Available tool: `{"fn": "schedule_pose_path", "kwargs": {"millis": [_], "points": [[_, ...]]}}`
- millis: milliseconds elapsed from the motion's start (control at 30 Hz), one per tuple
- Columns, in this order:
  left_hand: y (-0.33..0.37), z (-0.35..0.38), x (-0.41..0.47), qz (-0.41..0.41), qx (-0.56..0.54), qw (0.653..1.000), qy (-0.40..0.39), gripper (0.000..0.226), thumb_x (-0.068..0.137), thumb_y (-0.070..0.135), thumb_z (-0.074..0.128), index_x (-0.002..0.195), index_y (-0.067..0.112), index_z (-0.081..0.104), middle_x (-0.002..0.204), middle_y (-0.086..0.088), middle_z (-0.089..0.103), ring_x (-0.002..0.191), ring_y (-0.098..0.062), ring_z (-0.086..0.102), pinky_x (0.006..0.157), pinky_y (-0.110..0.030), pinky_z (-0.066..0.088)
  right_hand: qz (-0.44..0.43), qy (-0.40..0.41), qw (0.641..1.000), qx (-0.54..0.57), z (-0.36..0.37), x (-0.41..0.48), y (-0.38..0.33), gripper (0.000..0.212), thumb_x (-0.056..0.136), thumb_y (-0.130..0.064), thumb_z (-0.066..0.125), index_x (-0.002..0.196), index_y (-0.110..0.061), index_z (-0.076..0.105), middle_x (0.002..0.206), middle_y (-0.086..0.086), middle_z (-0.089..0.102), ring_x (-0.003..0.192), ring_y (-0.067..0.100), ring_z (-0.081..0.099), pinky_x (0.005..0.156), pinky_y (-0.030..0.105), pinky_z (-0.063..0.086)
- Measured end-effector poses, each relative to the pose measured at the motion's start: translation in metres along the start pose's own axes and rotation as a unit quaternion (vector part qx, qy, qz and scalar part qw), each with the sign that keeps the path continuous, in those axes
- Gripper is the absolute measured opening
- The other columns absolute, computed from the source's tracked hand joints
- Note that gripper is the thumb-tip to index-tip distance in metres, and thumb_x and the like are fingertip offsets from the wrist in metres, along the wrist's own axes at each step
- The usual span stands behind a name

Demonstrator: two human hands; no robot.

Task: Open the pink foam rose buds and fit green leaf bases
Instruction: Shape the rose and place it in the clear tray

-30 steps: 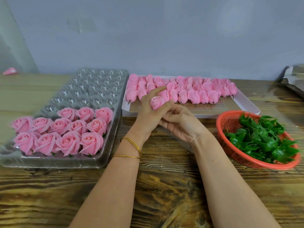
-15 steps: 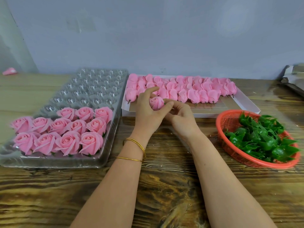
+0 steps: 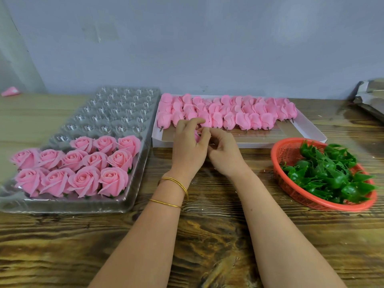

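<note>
Pink foam bud [image 3: 197,135] sits between the two hands, above the near edge of the white box, and is mostly hidden; only a sliver of pink shows between the fingers. Left hand [image 3: 188,146]: fingers curled round the bud, forefinger stretched over its top. Right hand [image 3: 223,151]: fingers curled, thumb and forefinger pinching at the bud's right side, touching the left hand. How far the petals are spread: cannot tell. Two gold bangles [image 3: 174,183] on the left wrist.

White box [image 3: 311,129], just beyond the hands: closed buds [image 3: 228,114] lie in overlapping rows along its far half, short dark stems pointing toward the near side. Near half of the box floor is bare brown.

Clear plastic tray [image 3: 116,113], left of the box and just beside it: opened roses [image 3: 83,163] fill its near rows, green showing under some at the near edge; far cups hold nothing.

Red basket [image 3: 278,154], right of the hands and near the box's right corner: heaped with green leaf bases [image 3: 328,171].

All rest on a dark-grained wooden table [image 3: 207,235]. Small pink object [image 3: 10,91] at far left by the grey wall.
</note>
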State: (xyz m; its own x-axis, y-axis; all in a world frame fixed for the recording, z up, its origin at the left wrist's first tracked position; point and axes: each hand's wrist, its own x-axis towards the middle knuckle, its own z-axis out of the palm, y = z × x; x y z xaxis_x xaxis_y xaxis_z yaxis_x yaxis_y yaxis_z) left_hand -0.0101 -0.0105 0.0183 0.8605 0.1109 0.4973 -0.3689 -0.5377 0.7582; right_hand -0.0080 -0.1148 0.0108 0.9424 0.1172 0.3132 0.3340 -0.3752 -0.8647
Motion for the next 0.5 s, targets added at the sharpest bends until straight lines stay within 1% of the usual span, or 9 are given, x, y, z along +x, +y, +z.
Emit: {"fn": "schedule_pose_path", "kwargs": {"millis": [67,133,300,500], "points": [[0.0002,0.0005,0.0003,-0.012,0.003,1.0,-0.013,0.024,0.094,0.014,0.057,0.117,0.01,0.064,0.112,-0.009,0.051,0.105,-0.024,0.053,0.089,-0.018,0.036,-0.006,-0.004,1.0,0.003,-0.0005,-0.0011,-0.0018,0.044,0.081,0.017,0.052,0.116,-0.004,0.068,0.103,0.013,0.071,0.102,0.029,0.064,0.092,0.052,0.05],[-0.0001,0.0006,0.0006,-0.023,0.01,0.999,-0.025,0.024,0.095,0.014,0.054,0.116,0.01,0.065,0.112,-0.011,0.053,0.105,-0.026,0.053,0.089,-0.024,0.039,-0.012,-0.004,1.0,0.01,-0.0007,-0.0019,-0.0031,0.044,0.08,0.018,0.052,0.114,-0.003,0.069,0.102,0.012,0.072,0.101,0.028,0.066,0.091,0.052,0.051],[0.0003,-0.0016,0.0006,-0.043,0.03,0.997,-0.048,0.02,0.091,0.014,0.054,0.107,0.01,0.066,0.104,-0.006,0.051,0.101,-0.027,0.052,0.085,-0.03,0.04,-0.003,0.002,0.999,0.035,0.0005,-0.0025,-0.005,0.045,0.081,0.021,0.051,0.116,-0.001,0.068,0.107,0.012,0.072,0.107,0.023,0.065,0.097,0.046,0.052],[0.0036,-0.002,0.0,-0.048,0.051,0.996,-0.05,0.019,0.085,0.012,0.061,0.103,0.009,0.066,0.105,-0.01,0.053,0.098,-0.028,0.052,0.086,-0.033,0.04,0.006,0.014,0.999,0.045,0.0018,-0.002,-0.0051,0.046,0.076,0.022,0.051,0.115,0.002,0.066,0.108,0.012,0.069,0.107,0.024,0.064,0.099,0.042,0.05]]}}
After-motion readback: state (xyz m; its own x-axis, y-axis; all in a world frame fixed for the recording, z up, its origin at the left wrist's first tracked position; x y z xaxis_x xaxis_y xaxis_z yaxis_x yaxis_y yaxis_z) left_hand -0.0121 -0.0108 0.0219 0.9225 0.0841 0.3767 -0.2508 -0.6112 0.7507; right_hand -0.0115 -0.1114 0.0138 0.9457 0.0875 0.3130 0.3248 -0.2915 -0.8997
